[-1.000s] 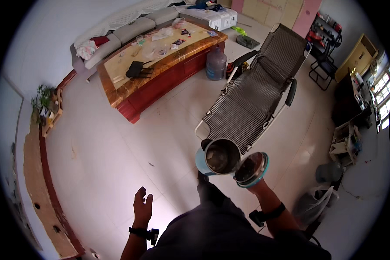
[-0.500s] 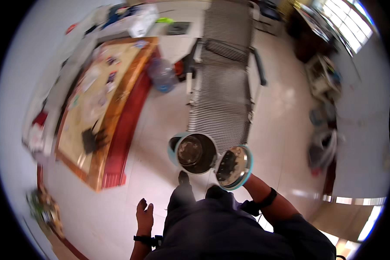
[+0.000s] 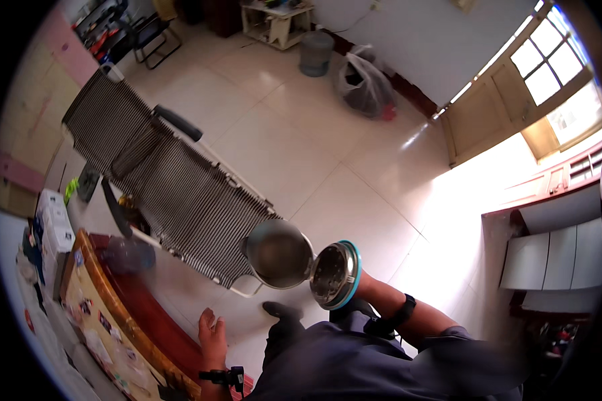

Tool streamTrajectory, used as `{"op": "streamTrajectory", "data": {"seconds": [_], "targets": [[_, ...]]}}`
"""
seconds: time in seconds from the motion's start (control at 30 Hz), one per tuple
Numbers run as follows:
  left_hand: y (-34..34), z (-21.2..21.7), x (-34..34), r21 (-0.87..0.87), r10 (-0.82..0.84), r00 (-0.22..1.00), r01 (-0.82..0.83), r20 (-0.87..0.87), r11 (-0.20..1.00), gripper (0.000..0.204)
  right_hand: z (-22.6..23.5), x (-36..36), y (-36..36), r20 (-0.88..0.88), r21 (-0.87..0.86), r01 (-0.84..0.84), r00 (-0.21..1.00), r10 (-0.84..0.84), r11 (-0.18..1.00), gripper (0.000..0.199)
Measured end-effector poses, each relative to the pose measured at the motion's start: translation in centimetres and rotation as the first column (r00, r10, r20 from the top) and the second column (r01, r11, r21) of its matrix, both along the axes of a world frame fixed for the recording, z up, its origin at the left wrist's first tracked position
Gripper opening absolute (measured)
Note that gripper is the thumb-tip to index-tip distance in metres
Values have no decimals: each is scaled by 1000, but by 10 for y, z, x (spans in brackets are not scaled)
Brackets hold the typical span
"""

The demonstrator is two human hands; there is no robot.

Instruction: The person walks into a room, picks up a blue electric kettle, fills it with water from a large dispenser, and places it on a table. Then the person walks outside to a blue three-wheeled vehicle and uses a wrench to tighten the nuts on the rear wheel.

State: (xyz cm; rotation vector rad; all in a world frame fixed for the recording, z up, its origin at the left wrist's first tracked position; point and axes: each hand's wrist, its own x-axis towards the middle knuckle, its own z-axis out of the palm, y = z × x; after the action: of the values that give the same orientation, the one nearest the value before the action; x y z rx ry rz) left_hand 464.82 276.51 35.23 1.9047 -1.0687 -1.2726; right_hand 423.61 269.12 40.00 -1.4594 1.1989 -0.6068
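A kettle (image 3: 304,267) with a metal inside and a light blue outside hangs upright in front of my legs. Its round lid (image 3: 332,275) is tipped up on the right side, showing a stained metal underside and a turquoise rim. My right hand (image 3: 364,286) holds the kettle from behind the lid. The lid hides most of the fingers, and motion blurs the kettle's inside. Lower left, my left hand (image 3: 214,337) hangs with its fingers stretched out, holding nothing.
A reclining chair (image 3: 187,194) with a striped seat stretches to the upper left. A wooden table (image 3: 114,294) with clutter stands at lower left, beside a clear plastic jug (image 3: 128,255). Farther off are a filled plastic bag (image 3: 364,83), a water barrel (image 3: 316,53) and a door (image 3: 488,120).
The view has swung to the right, so the chair and table shifted left and the door came into sight. The kettle moved slightly left in the picture, still in my right hand.
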Motion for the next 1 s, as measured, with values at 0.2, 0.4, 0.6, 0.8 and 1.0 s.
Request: {"op": "streamTrajectory", "data": {"seconds": [0.2,0.4,0.6,0.8,1.0], "targets": [[-89,15,-138,59,-201,974,196,105,979,58,-16,-132,5,11,-73,274,962,-274,959,42],[-140,-8,-211,81,-301,942,292,150,953,61,-10,-235,-34,-1,-100,412,910,-415,905,33],[-243,-25,-247,130,-360,912,339,197,932,58,-28,-306,-107,74,-55,500,865,-496,865,44],[-433,-72,-281,29,-372,913,372,171,928,55,-73,-369,-233,185,-76,502,856,-483,862,46],[-661,-15,-360,-94,-480,827,524,292,846,46,-27,-395,-388,452,72,603,690,-565,794,41]]}}
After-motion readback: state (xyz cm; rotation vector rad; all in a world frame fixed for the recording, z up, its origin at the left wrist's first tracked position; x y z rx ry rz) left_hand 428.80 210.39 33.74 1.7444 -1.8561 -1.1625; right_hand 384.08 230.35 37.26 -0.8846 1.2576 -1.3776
